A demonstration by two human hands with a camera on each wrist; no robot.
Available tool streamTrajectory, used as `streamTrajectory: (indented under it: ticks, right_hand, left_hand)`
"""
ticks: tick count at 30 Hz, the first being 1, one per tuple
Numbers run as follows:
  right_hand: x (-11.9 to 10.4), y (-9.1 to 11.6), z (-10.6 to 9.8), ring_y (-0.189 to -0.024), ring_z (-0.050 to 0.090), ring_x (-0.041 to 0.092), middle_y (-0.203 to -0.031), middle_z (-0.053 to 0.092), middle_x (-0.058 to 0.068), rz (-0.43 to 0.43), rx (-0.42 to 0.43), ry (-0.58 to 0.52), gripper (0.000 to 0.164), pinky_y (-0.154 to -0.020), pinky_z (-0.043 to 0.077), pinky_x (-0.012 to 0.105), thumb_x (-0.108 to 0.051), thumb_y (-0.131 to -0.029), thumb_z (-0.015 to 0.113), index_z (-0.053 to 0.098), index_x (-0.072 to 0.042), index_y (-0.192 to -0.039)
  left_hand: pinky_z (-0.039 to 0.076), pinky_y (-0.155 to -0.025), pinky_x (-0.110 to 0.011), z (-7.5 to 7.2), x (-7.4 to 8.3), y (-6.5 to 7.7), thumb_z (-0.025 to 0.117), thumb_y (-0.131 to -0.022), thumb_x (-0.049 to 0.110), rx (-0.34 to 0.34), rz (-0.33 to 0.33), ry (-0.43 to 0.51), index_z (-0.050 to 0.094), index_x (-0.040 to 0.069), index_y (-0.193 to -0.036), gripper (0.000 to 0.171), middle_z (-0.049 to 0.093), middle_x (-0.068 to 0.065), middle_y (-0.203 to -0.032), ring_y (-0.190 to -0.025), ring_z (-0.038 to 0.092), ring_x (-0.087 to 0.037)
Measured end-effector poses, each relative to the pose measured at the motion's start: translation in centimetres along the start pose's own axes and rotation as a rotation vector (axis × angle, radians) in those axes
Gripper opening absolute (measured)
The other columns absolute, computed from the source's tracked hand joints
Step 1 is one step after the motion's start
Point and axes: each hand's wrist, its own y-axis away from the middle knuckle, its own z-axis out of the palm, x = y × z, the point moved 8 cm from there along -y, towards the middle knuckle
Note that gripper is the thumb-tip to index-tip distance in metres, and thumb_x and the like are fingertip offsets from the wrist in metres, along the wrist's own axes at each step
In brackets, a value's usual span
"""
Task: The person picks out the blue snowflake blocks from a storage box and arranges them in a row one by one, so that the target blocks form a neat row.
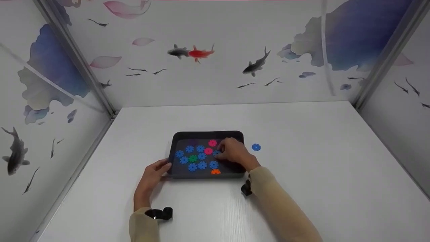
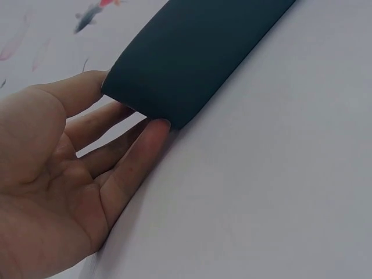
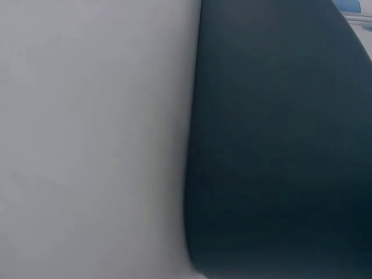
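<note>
On the white counter (image 1: 302,141), one blue disc (image 1: 215,153) lies leftward, at the fingertips of the nearer right hand (image 1: 233,151), grip narrowly parted, hold unclear; left hand (image 1: 152,174) touches the tray (image 1: 208,175).

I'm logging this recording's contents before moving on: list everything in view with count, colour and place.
Tray: one, dark, on the table
Blue discs: ten, blue, nine visible in the tray, one right of it
Pink discs: two, pink, tray
Green disc: one, green, tray
Orange disc: one, orange, tray's near side
Table: one, white, beneath
Printed walls: three, white with fish and petals, back and sides
Posts: two, grey, back corners
Wrist devices: two, black, at the wrists
Sleeves: two, beige, forearms
Left hand: one, bare, holding the tray's near-left corner
Right hand: one, bare, fingers at a blue disc
</note>
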Motion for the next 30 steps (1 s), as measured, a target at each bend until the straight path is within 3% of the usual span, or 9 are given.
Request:
streamTrajectory:
  ticks: [11,24,30]
  right_hand:
    - [-0.1,0.4,-0.3,-0.092,0.053,0.018,-0.101,0.065,0.004,-0.059,0.078,0.062,0.035,-0.086,0.056,0.035,-0.037,-0.083,0.082,0.076,-0.011,-0.106]
    - [-2.0,1.7,-3.0,-0.087,0.054,0.018,-0.094,0.062,0.004,-0.144,0.145,-0.133,0.03,-0.071,0.053,0.027,-0.03,-0.084,0.082,0.075,-0.011,-0.106]
    - [-2.6,3.0,-4.9,-0.085,0.054,0.017,-0.092,0.062,0.004,-0.182,0.203,-0.123,0.027,-0.073,0.053,0.029,-0.025,-0.083,0.082,0.076,-0.01,-0.105]
  left_hand:
    - [0.05,-0.108,-0.046,0.5,-0.2,0.0,0.061,-0.101,0.029,-0.011,-0.006,0.006,0.05,0.005,-0.147,0.053,0.051,-0.02,-0.15,-0.136,0.051,-0.034]
    - [0.054,-0.104,-0.041,0.1,0.3,-0.1,0.061,-0.1,0.033,-0.014,0.02,-0.002,0.05,0.005,-0.146,0.055,0.05,-0.019,-0.151,-0.136,0.051,-0.032]
    - [0.054,-0.104,-0.039,0.0,0.2,0.0,0.061,-0.1,0.036,-0.016,0.018,-0.014,0.05,0.006,-0.147,0.056,0.049,-0.018,-0.152,-0.136,0.051,-0.032]
